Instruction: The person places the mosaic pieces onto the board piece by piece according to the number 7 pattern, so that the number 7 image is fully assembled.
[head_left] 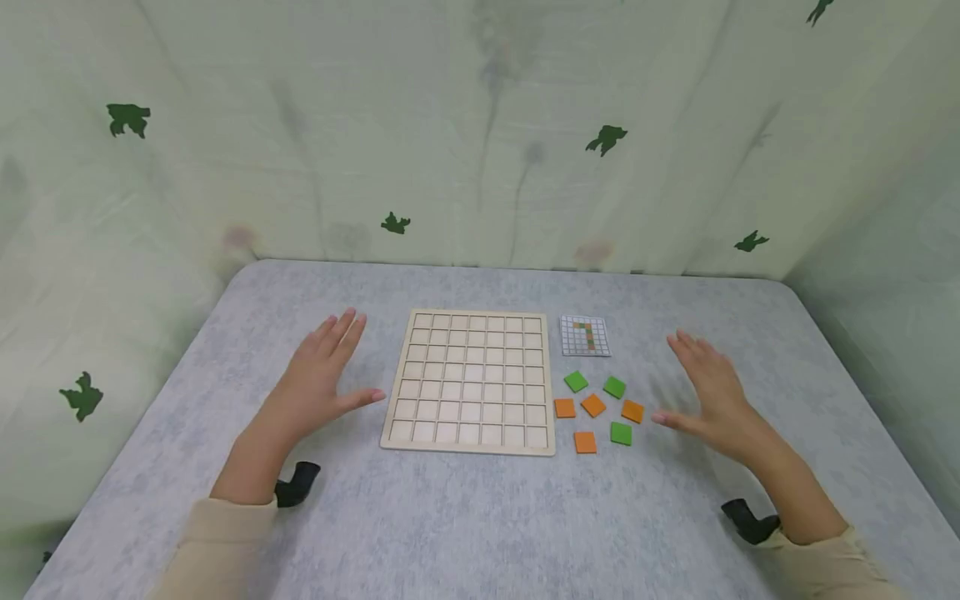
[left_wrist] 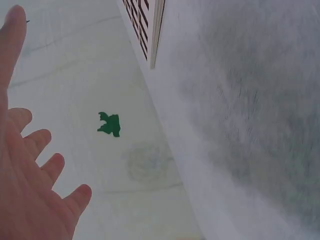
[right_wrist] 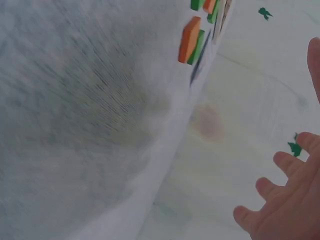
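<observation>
A wooden grid board (head_left: 472, 382) with square cells, all bare, lies mid-table. To its right is a small pattern card (head_left: 572, 346) printed with a grid and an orange-and-green figure like a 7. Several loose square tiles lie below the card, among them an orange tile (head_left: 585, 442) and a green tile (head_left: 621, 433). My left hand (head_left: 318, 379) hovers left of the board, thumb spread near its edge, holding nothing. Over the table right of the tiles, my right hand (head_left: 708, 396) has its fingers extended and thumb apart, also holding nothing.
The grey mottled table (head_left: 465, 525) has rounded far corners. Pale fabric (head_left: 450, 125) with dark green bird-like shapes hangs behind it and at both sides. A black strap piece (head_left: 298, 484) sits at the left wrist, another black piece (head_left: 750, 522) at the right.
</observation>
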